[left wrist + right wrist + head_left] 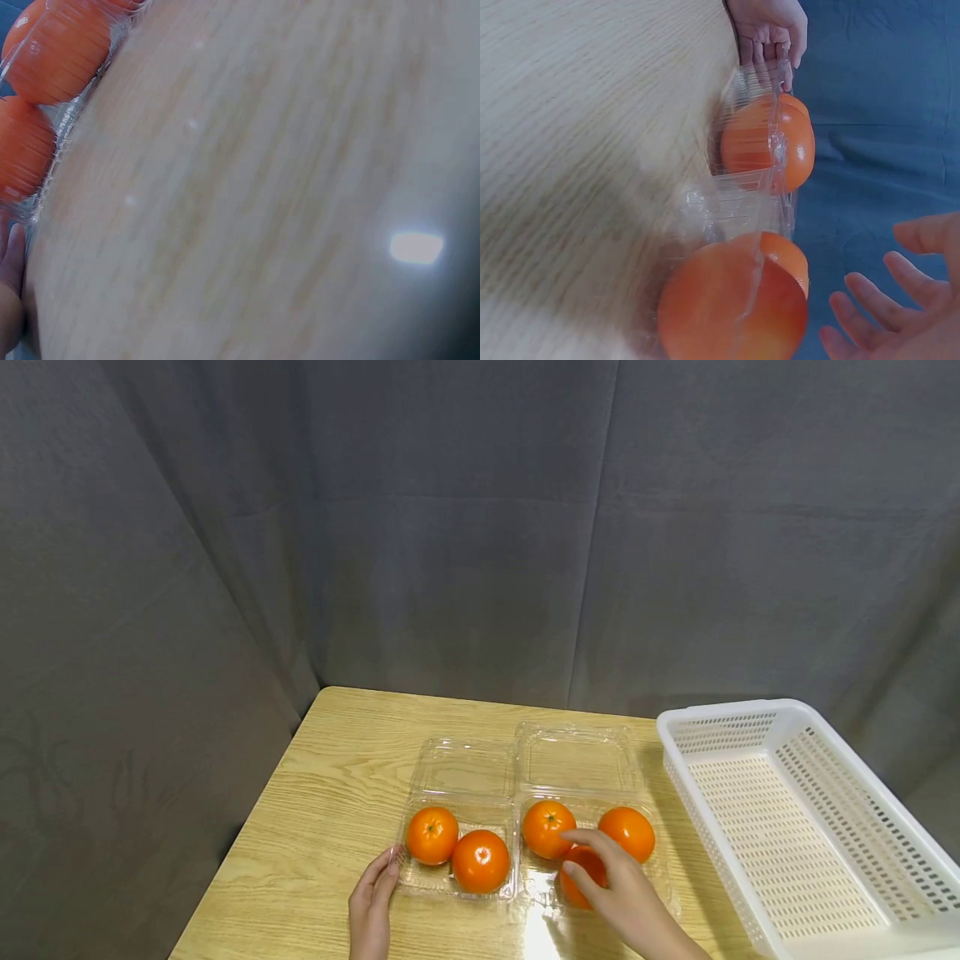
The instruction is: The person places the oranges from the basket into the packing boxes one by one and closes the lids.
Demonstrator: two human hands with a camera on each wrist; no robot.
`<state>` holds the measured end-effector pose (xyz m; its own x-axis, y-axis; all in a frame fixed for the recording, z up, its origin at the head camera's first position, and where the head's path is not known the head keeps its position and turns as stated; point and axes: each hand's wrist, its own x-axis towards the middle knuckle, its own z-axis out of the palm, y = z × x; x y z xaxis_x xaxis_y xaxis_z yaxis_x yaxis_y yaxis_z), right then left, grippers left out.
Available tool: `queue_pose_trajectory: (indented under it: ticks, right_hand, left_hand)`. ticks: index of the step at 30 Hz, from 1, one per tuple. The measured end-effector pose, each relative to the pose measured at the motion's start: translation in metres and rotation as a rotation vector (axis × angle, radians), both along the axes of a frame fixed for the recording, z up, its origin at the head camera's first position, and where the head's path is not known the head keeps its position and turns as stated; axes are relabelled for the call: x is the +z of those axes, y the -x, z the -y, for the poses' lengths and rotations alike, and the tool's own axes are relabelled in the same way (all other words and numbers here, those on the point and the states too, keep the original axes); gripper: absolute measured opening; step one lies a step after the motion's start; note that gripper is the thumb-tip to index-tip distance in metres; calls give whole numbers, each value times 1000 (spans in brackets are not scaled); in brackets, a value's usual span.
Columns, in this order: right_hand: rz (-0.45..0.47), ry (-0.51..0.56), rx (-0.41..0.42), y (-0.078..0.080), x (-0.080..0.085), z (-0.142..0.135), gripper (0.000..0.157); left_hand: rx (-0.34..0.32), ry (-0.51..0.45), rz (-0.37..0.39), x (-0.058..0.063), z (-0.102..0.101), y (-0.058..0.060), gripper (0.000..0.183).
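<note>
Two clear plastic clamshell containers lie side by side on the table, lids folded back. In the left clamshell container [497, 814] are two oranges [481, 861]; the right clamshell container [536, 878] holds three. My left hand [371, 902] pinches the left container's outer edge between thumb and fingers. Over the right container hovers my right hand [618, 889], its fingers spread above the near orange [576, 893], which it partly covers in the head view. The right wrist view shows a gap between that right hand [907, 300] and the near orange [720, 307].
A white perforated plastic basket [720, 852] stands on the right side of the wooden table [300, 852]. Grey curtains [465, 543] hang behind the table and along its left side.
</note>
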<state>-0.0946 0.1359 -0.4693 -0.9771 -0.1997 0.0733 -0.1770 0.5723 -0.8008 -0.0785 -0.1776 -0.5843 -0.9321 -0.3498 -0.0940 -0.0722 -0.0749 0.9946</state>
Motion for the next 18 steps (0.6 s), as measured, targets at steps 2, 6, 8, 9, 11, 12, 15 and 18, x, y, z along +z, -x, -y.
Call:
queue_pose_trajectory:
  ticks: [2,6,8,9,11,12,15,18]
  right_hand:
    - [6,-7,14,2,0,2,32]
    - [-33,-59,44,5,1,7,33]
    - [-77,-103,60,6,2,10,33]
    - [-97,-123,70,7,2,11,33]
    - [-130,-158,89,9,3,15,33]
    - [-144,-176,97,10,4,16,33]
    - [-179,-209,128,13,6,21,33]
    - [-224,-246,164,17,8,25,32]
  left_hand:
    - [-5,1,5,1,0,0,47]
    - [-12,4,10,2,1,-1,48]
    - [-13,6,9,2,1,-1,48]
    - [-13,6,9,2,1,-1,47]
    - [-11,6,8,2,1,-1,47]
    - [-9,5,6,2,1,-1,46]
    - [-4,1,4,3,0,-1,45]
    - [-5,-6,2,4,-1,-1,45]
